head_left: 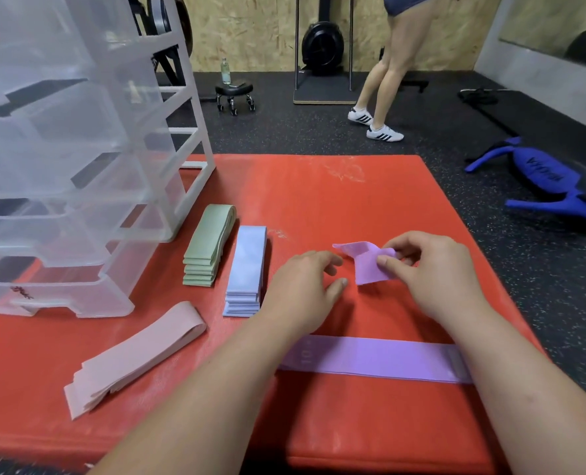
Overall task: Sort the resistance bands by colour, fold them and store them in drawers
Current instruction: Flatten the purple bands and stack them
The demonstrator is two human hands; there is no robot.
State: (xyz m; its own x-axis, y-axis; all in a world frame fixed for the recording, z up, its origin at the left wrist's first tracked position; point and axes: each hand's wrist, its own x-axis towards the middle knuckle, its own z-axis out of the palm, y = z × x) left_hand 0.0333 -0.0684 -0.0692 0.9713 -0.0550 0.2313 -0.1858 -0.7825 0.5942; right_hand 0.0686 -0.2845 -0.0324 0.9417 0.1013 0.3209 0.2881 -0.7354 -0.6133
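Pinched between the thumb and fingers of the right hand, a folded purple band sits just above the mat. The left hand is just left of it, fingers loosely curled, holding nothing. A second band lies flat under both forearms; the green stack, blue stack and pink stack lie beside the drawers

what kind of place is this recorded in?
Most likely a gym or training studio: speckled rubber floor, a red exercise mat holding stacked resistance bands, a blue training bag on the floor, and a black flywheel machine by the wall. The right hand pinches a purple band.
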